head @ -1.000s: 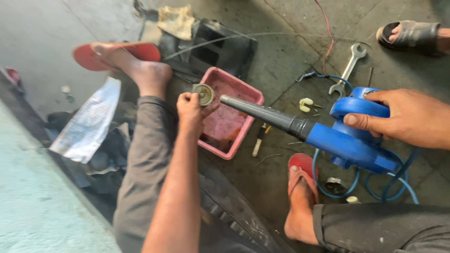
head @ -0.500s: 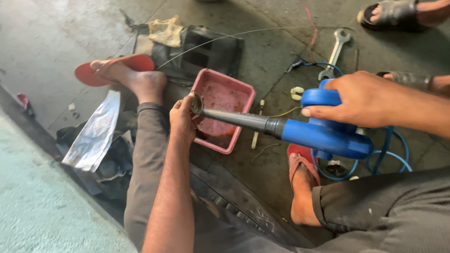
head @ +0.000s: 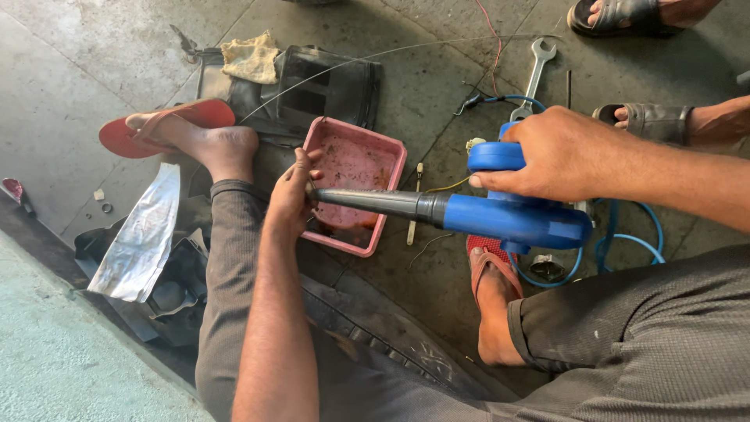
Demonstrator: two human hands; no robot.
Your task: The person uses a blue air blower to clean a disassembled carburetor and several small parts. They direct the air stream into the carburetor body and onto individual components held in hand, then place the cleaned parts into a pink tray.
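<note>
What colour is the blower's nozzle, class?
Dark grey, almost black, on a blue blower; the nozzle shows best in the head view.

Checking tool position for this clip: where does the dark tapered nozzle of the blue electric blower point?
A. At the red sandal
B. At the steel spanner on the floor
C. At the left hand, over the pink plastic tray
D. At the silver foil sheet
C: the right hand holds the blue electric blower, and its dark nozzle ends at the left hand, above the pink plastic tray.

A blue blower [head: 519, 215] with a dark grey nozzle is showing mid-frame; the tray [head: 388, 156] is looking pink, stained reddish inside; the sandal [head: 191, 116] upper left is showing red; the trousers [head: 648, 344] are appearing grey, perhaps speckled.
</note>
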